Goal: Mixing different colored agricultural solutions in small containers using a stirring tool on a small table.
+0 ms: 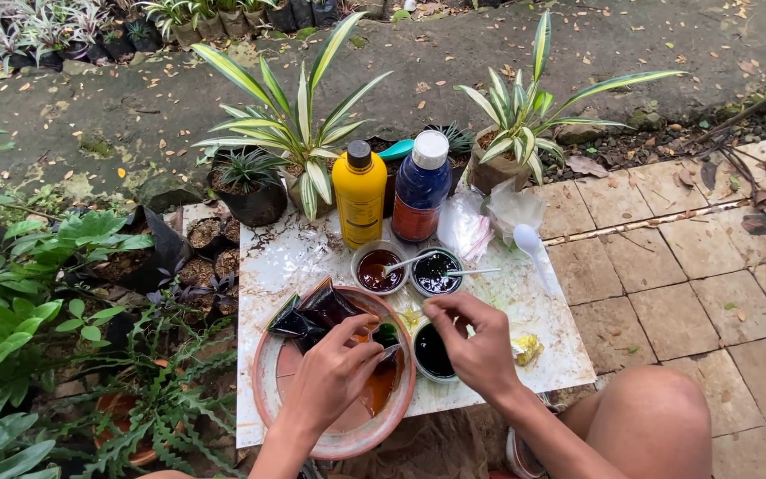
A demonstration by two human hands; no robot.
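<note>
Over terracotta dish (268, 390), left hand (330, 377) and right hand (480, 346) curled, fingertips pinching

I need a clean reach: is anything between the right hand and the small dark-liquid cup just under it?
Nothing visible. The right hand hovers directly over the dark-liquid cup, with no object between them. The left hand sits beside it over the terracotta dish, touching the dark pouch.

Home garden — potted plants (299, 133), paving (702, 266)
</note>
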